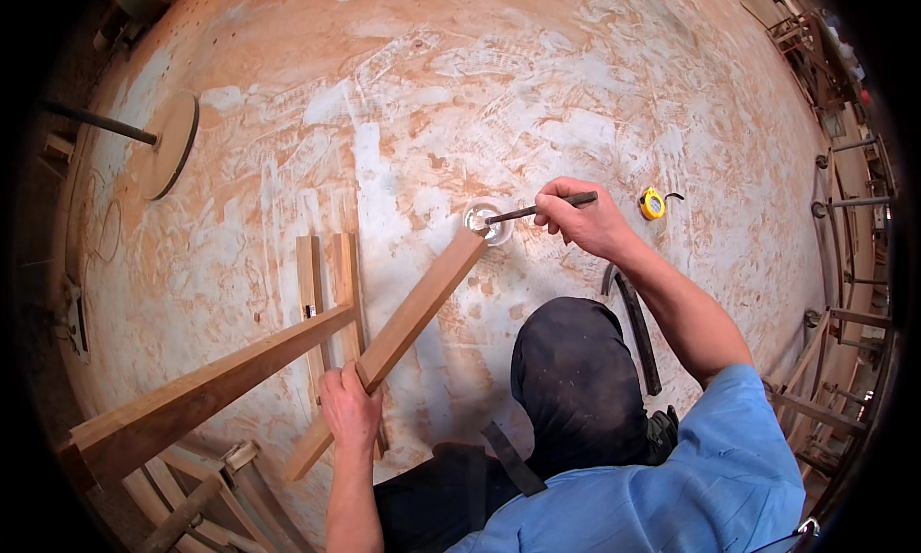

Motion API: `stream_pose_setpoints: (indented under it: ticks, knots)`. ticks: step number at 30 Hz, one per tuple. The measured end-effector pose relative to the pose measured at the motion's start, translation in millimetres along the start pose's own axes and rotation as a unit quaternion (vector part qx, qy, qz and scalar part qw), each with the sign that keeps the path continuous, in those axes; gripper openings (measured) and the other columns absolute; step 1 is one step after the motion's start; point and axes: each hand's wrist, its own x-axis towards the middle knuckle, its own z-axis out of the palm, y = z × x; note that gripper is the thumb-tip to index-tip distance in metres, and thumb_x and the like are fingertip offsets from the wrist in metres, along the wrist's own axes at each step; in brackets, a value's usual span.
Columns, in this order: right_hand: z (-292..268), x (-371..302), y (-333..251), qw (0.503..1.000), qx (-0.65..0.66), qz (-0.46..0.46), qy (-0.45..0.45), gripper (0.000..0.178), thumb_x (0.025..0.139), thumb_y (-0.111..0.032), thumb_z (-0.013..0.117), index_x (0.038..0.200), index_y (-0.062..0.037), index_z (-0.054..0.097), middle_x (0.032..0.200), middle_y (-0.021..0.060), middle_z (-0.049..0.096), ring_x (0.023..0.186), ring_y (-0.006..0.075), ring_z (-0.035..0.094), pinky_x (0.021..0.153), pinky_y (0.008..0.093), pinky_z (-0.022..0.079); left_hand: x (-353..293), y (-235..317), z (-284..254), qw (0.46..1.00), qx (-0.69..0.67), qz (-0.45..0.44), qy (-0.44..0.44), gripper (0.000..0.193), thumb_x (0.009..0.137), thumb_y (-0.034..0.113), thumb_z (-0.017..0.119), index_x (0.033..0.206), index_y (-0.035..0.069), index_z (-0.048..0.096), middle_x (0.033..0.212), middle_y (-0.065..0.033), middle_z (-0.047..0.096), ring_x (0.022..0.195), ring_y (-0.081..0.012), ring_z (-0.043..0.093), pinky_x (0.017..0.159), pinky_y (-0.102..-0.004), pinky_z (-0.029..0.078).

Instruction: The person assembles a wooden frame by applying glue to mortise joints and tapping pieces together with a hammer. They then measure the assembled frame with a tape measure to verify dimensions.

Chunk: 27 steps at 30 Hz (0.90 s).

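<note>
My left hand (349,405) is closed around the lower part of a brown wooden bar (422,308), which slants up and away to the right. In my right hand (578,214) is a thin dark stick (511,214), pinched near its thicker end. Its other tip is inside a small clear round cup (503,232) holding something white; whether the tip has bristles is too small to tell. The bar's far end comes up against the cup's near left side. Beneath and left of the bar, two upright-lying wooden strips (309,275) rest on the floor, and a longer beam (211,380) meets them.
A yellow tape measure (652,204) lies right of my hand. A hammer-like dark tool (636,332) lies beside my knee (580,380). At the far left stands a round disc base with a pole (173,148). Wooden frames (225,500) fill the lower left; racks (844,313) line the right.
</note>
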Motion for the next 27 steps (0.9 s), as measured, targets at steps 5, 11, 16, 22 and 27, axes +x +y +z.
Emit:
stream_pose_setpoints:
  ticks: [5,11,16,22,27]
  knots:
    - [2.9,3.6,1.5,1.000,-0.025,-0.010,-0.001,0.022,0.092,-0.024,0.058,0.091,-0.0026,0.065,0.077,0.0022,0.066,0.067,0.0066,0.057,0.058,0.0235,0.046,-1.0,-1.8,2.3,1.000,0.000,-0.011,0.006,0.052,0.059,0.005,0.079,0.106,0.002,0.057,0.098,-0.0165,0.053,0.094,-0.0368,0.053,0.081,-0.0441,0.047]
    - [4.9,28.9,36.8,0.998,-0.045,0.001,0.040,0.022,0.091,-0.023,0.059,0.092,-0.0018,0.066,0.077,0.0044,0.066,0.070,0.0095,0.057,0.063,0.0269,0.048,-3.8,-6.6,-1.9,0.996,-0.058,-0.053,0.030,0.048,0.064,0.004,0.076,0.107,0.001,0.056,0.100,-0.0191,0.058,0.097,-0.0380,0.055,0.084,-0.0433,0.047]
    - [27.7,57.1,106.9,0.978,-0.198,-0.070,0.004,0.025,0.089,-0.028,0.058,0.100,-0.0084,0.069,0.091,0.0138,0.069,0.084,0.0301,0.065,0.075,0.0403,0.050,-13.9,18.1,-41.3,0.943,-0.251,-0.202,0.083,0.040,0.074,0.001,0.068,0.112,0.000,0.055,0.104,-0.0183,0.062,0.096,-0.0315,0.062,0.086,-0.0374,0.048]
    - [49.0,72.0,114.9,0.945,-0.322,-0.034,-0.042,0.028,0.088,-0.029,0.056,0.103,-0.0102,0.070,0.090,0.0154,0.069,0.082,0.0347,0.065,0.074,0.0418,0.051,-64.7,29.7,-105.8,0.791,-0.504,-0.164,0.305,0.040,0.081,0.008,0.069,0.116,0.002,0.050,0.096,-0.0079,0.056,0.086,-0.0190,0.056,0.081,-0.0340,0.050]
    - [45.8,84.3,121.9,0.994,-0.083,0.072,0.002,0.031,0.087,-0.032,0.057,0.100,-0.0076,0.071,0.082,0.0103,0.070,0.068,0.0233,0.066,0.063,0.0364,0.053,-83.9,32.2,-165.6,0.643,-0.627,-0.053,0.437,0.033,0.082,0.014,0.063,0.110,0.002,0.049,0.094,-0.0104,0.052,0.088,-0.0241,0.054,0.084,-0.0382,0.048]
